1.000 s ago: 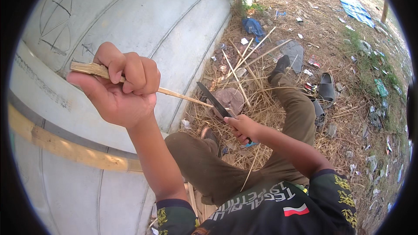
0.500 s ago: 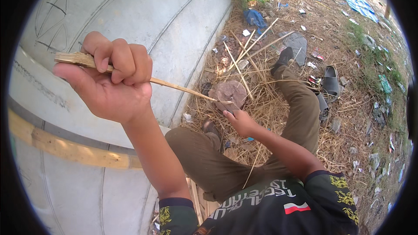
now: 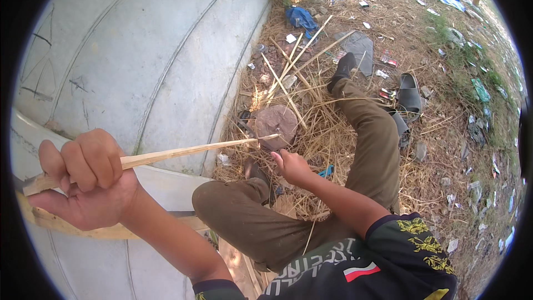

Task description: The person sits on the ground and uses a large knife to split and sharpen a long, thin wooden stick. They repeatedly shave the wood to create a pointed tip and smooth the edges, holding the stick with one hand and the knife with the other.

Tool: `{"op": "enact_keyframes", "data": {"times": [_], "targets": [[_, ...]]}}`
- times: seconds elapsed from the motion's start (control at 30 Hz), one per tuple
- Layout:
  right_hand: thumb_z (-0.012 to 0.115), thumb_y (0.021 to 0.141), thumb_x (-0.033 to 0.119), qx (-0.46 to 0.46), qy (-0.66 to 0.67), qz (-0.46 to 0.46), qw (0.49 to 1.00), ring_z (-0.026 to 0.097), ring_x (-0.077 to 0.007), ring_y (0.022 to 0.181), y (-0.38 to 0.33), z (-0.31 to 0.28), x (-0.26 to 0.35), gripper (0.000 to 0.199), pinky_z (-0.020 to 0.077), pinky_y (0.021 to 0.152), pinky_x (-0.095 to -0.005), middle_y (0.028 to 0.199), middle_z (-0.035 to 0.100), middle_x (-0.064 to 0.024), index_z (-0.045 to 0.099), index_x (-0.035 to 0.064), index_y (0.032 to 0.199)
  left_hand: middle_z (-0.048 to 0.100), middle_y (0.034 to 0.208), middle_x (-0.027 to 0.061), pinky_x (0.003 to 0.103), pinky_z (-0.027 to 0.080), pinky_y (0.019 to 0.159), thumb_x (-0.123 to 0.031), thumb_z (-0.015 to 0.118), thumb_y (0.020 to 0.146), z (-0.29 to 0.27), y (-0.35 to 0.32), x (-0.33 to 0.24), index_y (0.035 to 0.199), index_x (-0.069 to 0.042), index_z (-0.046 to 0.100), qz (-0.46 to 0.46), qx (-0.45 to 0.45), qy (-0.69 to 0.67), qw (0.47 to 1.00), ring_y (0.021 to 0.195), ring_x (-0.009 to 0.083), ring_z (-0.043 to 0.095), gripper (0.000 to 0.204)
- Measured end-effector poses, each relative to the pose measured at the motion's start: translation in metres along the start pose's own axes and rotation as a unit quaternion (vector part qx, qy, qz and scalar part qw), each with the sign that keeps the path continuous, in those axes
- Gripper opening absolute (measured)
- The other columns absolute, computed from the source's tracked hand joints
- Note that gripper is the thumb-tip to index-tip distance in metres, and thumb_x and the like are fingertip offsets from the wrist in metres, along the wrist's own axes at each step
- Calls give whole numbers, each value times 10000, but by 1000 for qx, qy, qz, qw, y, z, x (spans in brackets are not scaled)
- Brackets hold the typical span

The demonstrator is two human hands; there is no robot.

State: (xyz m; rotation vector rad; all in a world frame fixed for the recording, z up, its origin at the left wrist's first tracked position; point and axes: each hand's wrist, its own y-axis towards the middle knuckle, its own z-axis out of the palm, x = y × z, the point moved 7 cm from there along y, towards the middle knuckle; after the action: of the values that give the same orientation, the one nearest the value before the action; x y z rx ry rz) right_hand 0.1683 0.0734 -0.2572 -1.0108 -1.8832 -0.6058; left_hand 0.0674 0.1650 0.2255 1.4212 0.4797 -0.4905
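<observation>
My left hand [image 3: 91, 183] is closed around the thick end of a long split wooden stick [image 3: 191, 150], at the left. From there the stick runs right, its tapered tip over a round, flat-topped reddish-brown block [image 3: 282, 121] on the ground. In my right hand [image 3: 293, 168] is the handle of a dark-bladed knife [image 3: 266, 144]. Its blade crosses the stick close to the tip, at the block's near edge. Much of the handle is hidden inside my fingers.
A pale concrete wall [image 3: 150, 61] curves along the left. Several split sticks [image 3: 288, 69] lie on the straw beyond the block. My outstretched leg [image 3: 366, 128] is to its right, with grey sandals [image 3: 410, 97] past it. A blue plastic bag [image 3: 301, 18] lies farther off.
My left hand has moved down and left with the stick, which now slants up toward the block. My right hand has shifted slightly nearer and left in the picture. The view has turned somewhat.
</observation>
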Motion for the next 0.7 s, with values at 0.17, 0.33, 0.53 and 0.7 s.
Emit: {"op": "enact_keyframes", "data": {"times": [0.17, 0.33, 0.53, 0.7], "targets": [[369, 1056, 528, 188, 321, 142, 917, 609, -313, 560, -5, 19, 6, 602, 489, 577, -447, 573, 555, -175, 514, 15, 776, 290, 489, -58, 225, 96, 378, -618, 597, 925, -46, -10, -30, 749, -171, 342, 36, -66, 8, 997, 371, 41, 178, 543], [421, 1042, 508, 76, 179, -170, 966, 627, -387, 579, -29, -37, 131, 565, 501, 577, -487, 623, 616, -207, 553, 21, 790, 320, 434, -73, 158, 184, 321, -620, 554, 941, -49, -15, -41, 687, -172, 351, 47, -21, -22, 998, 323, 15, 242, 554], [419, 1041, 508, 85, -67, 23, 994, 660, -428, 644, 28, 10, -34, 552, 506, 601, -522, 703, 660, -253, 586, 5, 889, 317, 419, -81, 138, 203, 304, -701, 522, 909, -23, -11, -31, 654, -162, 370, 30, 32, -57, 997, 314, 7, 243, 615], [384, 1052, 532, 234, 397, 250, 852, 514, -303, 476, 19, 40, -40, 629, 476, 546, -468, 585, 554, -177, 564, 5, 760, 328, 415, -85, 140, 194, 308, -673, 564, 901, -46, -14, -38, 654, -165, 372, 58, -18, -24, 998, 315, 6, 239, 596]]}}
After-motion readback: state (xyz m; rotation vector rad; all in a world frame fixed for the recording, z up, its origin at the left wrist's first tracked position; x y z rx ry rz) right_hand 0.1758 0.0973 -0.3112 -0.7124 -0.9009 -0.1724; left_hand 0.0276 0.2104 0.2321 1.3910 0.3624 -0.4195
